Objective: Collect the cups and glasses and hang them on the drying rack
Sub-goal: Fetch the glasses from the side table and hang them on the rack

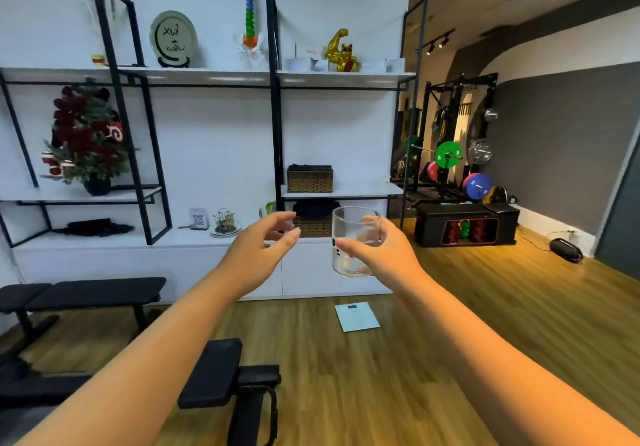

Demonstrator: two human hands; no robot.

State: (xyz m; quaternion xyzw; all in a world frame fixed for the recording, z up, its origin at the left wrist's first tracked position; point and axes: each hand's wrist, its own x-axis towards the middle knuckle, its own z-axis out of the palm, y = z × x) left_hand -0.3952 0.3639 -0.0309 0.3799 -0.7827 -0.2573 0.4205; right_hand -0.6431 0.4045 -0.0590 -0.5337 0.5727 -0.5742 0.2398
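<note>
Head view: wooden floor (398, 376) below white shelving (214, 78).

Both hands out in front, raised over the floor (398, 369). Right hand (384, 255) holds a glass (353, 237) upright; left hand (258, 255) just left of it, apart, holding nothing. Shelf unit (207, 76) stands on the far wall behind the hands. Rack (224, 221) on its low counter, behind and left of left hand; card (198, 218) just left of rack. Plant (86, 140) on left middle shelf. Basket (309, 179) on right middle shelf, above the glass. Scale (356, 316) on floor below the glass. Bench (93, 295) at left, before the unit. Weights (460, 165) far right, behind.
</note>
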